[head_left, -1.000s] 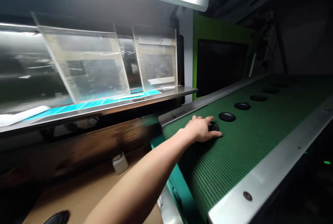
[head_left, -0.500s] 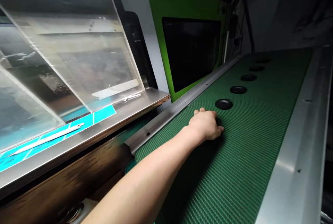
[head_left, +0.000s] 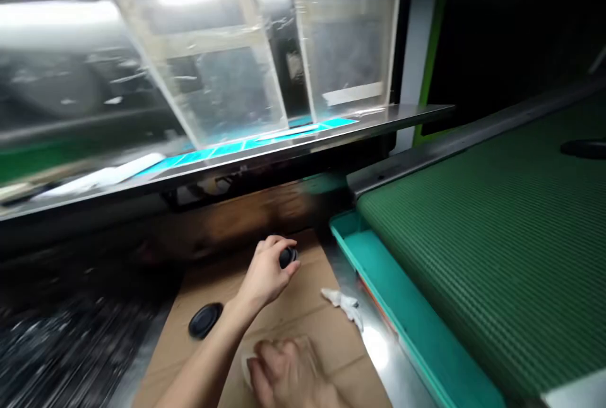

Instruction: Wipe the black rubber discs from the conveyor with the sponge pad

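Note:
Over the far part of a brown cardboard sheet point(head_left: 293, 307), my left hand point(head_left: 267, 269) is closed on a small black round disc point(head_left: 286, 257), pinched between thumb and fingers. Another black round disc point(head_left: 206, 320) lies on the cardboard, left of my left forearm. My right hand point(head_left: 288, 370) is low over the near part of the sheet, smeared by motion with its fingers curled in. A pale edge shows by those fingers, but I cannot make out what it is. A crumpled white cloth or tissue point(head_left: 343, 306) lies at the sheet's right edge.
A teal tray point(head_left: 388, 294) stands to the right, beside the green ribbed conveyor belt point(head_left: 464, 231). Another black disc point(head_left: 583, 148) is on the belt. Dark shiny plastic point(head_left: 66, 357) fills the lower left. A metal ledge point(head_left: 265, 149) with clear panels crosses behind.
The view has swung left and down from the belt. My left hand has left the belt and now holds a black disc over the cardboard. My right hand has come into view.

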Motion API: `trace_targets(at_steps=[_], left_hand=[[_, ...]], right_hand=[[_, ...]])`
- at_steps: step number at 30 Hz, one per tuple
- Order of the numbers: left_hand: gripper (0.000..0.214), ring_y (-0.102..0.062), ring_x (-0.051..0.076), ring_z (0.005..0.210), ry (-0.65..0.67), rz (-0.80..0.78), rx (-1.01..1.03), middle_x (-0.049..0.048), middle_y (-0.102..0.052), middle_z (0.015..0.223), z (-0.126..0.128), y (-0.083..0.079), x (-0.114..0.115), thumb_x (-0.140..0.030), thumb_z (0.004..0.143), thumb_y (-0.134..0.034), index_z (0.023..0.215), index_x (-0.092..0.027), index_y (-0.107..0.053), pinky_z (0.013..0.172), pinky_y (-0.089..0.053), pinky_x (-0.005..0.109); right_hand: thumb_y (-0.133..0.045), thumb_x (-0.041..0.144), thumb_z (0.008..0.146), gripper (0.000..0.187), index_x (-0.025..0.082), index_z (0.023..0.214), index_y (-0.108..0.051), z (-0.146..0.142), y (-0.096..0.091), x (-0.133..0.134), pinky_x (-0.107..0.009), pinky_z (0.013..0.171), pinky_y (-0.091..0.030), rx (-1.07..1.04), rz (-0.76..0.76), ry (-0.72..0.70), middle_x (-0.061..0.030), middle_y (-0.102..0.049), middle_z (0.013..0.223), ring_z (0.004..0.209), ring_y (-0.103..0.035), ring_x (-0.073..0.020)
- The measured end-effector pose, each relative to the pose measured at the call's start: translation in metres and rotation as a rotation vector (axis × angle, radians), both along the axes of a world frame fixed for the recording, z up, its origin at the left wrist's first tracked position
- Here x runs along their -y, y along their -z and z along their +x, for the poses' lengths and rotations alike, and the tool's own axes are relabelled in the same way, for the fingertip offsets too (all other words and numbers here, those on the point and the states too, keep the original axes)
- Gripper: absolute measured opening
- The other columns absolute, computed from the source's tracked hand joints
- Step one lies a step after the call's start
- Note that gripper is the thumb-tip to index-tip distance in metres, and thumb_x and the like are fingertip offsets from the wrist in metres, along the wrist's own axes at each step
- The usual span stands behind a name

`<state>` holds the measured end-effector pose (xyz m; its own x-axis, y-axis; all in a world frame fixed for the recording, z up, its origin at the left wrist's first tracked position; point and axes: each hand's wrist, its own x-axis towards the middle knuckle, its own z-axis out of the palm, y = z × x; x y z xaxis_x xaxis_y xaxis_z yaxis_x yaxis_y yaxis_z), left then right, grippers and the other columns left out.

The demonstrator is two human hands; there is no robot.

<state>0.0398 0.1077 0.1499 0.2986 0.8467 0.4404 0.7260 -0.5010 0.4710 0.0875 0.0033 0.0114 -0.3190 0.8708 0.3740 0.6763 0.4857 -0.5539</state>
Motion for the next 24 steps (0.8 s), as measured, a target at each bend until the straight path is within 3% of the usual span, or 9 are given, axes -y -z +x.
trace_targets(at_steps=[3, 5, 8, 11, 14, 17, 21, 24], left_hand=[[0.033, -0.054, 0.027, 0.099, -0.041, -0.129, -0.065, 0.0081, -0.061, 0.107, -0.048, 0.066, 0.004, -0.026, 0.071, -0.071, 0.103, -0.024, -0.068, 0.092, -0.041, 0.043], [0.035, -0.055, 0.028, 0.099, -0.067, -0.174, 0.028, 0.0102, -0.061, 0.107, -0.061, 0.086, 0.009, -0.025, 0.069, -0.072, 0.103, -0.022, -0.069, 0.093, -0.041, 0.044], [0.035, -0.055, 0.027, 0.105, -0.079, -0.157, 0.230, 0.0107, -0.059, 0.113, -0.075, 0.081, 0.027, -0.026, 0.069, -0.073, 0.103, -0.022, -0.069, 0.098, -0.039, 0.042], [0.036, -0.060, 0.024, 0.100, -0.110, -0.186, 0.566, 0.0088, -0.060, 0.114, -0.093, 0.074, 0.066, -0.033, 0.067, -0.076, 0.100, -0.022, -0.064, 0.090, -0.045, 0.037], [0.038, -0.065, 0.020, 0.084, -0.234, -0.401, 1.090, 0.0071, -0.064, 0.103, -0.111, 0.088, 0.108, -0.038, 0.067, -0.077, 0.092, -0.021, -0.055, 0.073, -0.052, 0.032], [0.033, -0.065, 0.017, 0.076, -0.322, -0.549, 1.493, 0.0067, -0.065, 0.090, -0.127, 0.112, 0.131, -0.039, 0.073, -0.074, 0.087, -0.017, -0.053, 0.072, -0.055, 0.033], [0.025, -0.065, 0.015, 0.077, -0.378, -0.467, 1.627, 0.0093, -0.066, 0.092, -0.135, 0.129, 0.134, -0.033, 0.081, -0.067, 0.093, -0.013, -0.060, 0.067, -0.057, 0.028], [0.022, -0.066, 0.017, 0.082, -0.296, -0.497, 1.584, 0.0093, -0.067, 0.100, -0.131, 0.130, 0.131, -0.027, 0.082, -0.067, 0.099, -0.016, -0.060, 0.064, -0.056, 0.027]], right_hand=[[-0.048, 0.040, 0.087, 0.021, 0.024, 0.078, -0.058, -0.009, 0.012, 0.014, -0.026, 0.056, -0.038, 0.084, 0.060, -0.117, 0.0011, -0.067, 0.065, 0.058, -0.062, -0.0182], [-0.047, 0.039, 0.086, 0.020, 0.024, 0.077, -0.057, -0.008, 0.011, 0.020, -0.025, 0.055, -0.035, 0.109, 0.098, -0.138, 0.0015, -0.067, 0.065, 0.057, -0.063, -0.0181], [-0.045, 0.034, 0.088, 0.017, 0.025, 0.083, -0.059, -0.004, 0.005, 0.021, -0.024, 0.059, -0.035, 0.071, 0.118, -0.094, 0.0013, -0.069, 0.069, 0.063, -0.066, -0.0178], [-0.043, 0.034, 0.091, 0.020, 0.025, 0.086, -0.061, -0.004, 0.003, 0.018, -0.023, 0.063, -0.037, -0.034, 0.111, -0.111, 0.0006, -0.070, 0.071, 0.069, -0.067, -0.0168], [-0.044, 0.036, 0.091, 0.022, 0.026, 0.091, -0.063, -0.006, 0.004, 0.015, -0.021, 0.064, -0.040, -0.141, 0.104, -0.122, 0.0003, -0.071, 0.074, 0.069, -0.067, -0.0155], [-0.047, 0.037, 0.090, 0.022, 0.027, 0.089, -0.066, -0.006, 0.002, 0.015, -0.021, 0.066, -0.042, -0.186, 0.117, -0.120, 0.0005, -0.071, 0.074, 0.070, -0.067, -0.0160], [-0.046, 0.038, 0.091, 0.027, 0.026, 0.088, -0.069, -0.002, -0.001, 0.016, -0.020, 0.064, -0.043, -0.312, 0.045, -0.097, -0.0005, -0.071, 0.073, 0.066, -0.066, -0.0146], [-0.050, 0.043, 0.089, 0.028, 0.024, 0.091, -0.070, 0.000, -0.001, 0.012, -0.019, 0.061, -0.045, -0.492, -0.043, 0.019, -0.0014, -0.071, 0.076, 0.067, -0.065, -0.0143]])
